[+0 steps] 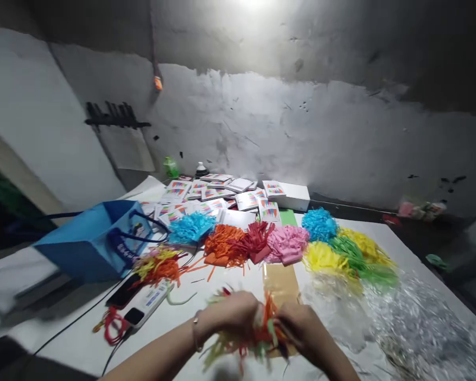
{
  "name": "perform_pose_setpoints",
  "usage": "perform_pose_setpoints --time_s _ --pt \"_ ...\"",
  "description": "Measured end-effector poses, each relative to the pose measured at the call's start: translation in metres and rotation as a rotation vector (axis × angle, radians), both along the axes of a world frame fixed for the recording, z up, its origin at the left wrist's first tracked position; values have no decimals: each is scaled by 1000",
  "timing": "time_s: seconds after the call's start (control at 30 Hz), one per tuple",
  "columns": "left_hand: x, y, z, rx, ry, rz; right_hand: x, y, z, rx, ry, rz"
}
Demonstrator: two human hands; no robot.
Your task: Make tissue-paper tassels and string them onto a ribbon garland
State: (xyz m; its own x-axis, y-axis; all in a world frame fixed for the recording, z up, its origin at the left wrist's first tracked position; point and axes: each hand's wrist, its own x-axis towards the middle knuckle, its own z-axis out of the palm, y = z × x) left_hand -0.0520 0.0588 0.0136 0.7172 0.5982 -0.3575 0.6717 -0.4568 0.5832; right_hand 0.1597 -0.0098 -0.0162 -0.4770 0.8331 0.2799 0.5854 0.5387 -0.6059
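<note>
At the front of the table, my left hand (240,315) is closed around a bunch of multicoloured paper strips (257,344) in orange, green, yellow and red. My right hand (299,329) pinches orange and green strips of the same bunch, close beside the left. Loose strip ends hang below both hands, a little blurred. A brown sheet (281,283) lies just beyond them. Behind it stretches a row of strip piles: blue (191,227), orange (224,244), red (258,238), pink (287,243) and yellow (323,258).
On the left stand a blue bag (83,241), a phone (124,291) and a white power bank (147,304) with cables. Printed card packs (218,193) and a white box (293,196) sit at the back. Clear plastic wrappers (428,323) spread over the right side.
</note>
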Motion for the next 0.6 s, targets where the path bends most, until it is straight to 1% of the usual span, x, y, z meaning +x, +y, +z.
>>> perform_pose_setpoints --time_s 0.03,0.07,0.1,0.13,0.2,0.23,0.3,0.37,0.43,0.5,0.57,0.6 --pt "-1 1 -7 -68 -58 -81 0 2 -2 -17 51 13" --pt "-2 2 -13 -112 -146 -121 0 4 -4 -32 103 23" --pt "-4 4 -18 -125 -236 -121 0 6 -7 -31 138 41" --pt "-6 6 -22 -108 -299 -74 0 7 -12 -37 125 81" --pt "-11 8 -30 -39 -305 50 0 9 -21 -30 55 111" --pt "-13 8 -34 -30 -265 69 0 9 -24 -27 27 122" --pt "-17 6 -40 -92 -205 34 -1 10 -29 -28 21 113" --pt "-21 5 -45 -150 -217 12 -4 12 -31 -15 31 92" --pt "-25 5 -48 -152 -259 34 -9 14 -31 35 -6 89" --pt "-30 6 -49 -134 -265 49 -14 15 -29 65 -61 124" --pt "-34 7 -50 -197 -320 37 -17 17 -26 19 -48 137" --pt "-35 8 -49 -231 -388 55 -19 17 -25 -15 -24 133"
